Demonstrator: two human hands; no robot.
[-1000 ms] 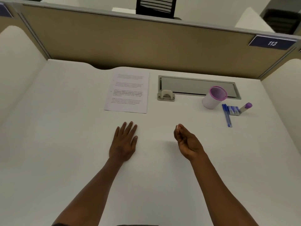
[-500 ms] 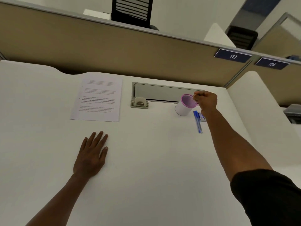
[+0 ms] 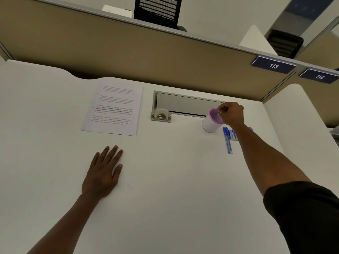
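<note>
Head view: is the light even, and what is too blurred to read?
In the head view the light is soft and even, without glare on the desk; the small print on the paper is blurred; the tiny item that the right hand pinches over the cup is unclear.

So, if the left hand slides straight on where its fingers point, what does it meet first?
Most likely the paper, at its near edge; the left hand lies flat on the desk, with only bare desk between.

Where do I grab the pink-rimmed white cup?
Grip the cup round its white wall, probably from the left: it stands open end up, the right hand pinches a tiny thing over its rim, and blue pens lie to its right.
</note>
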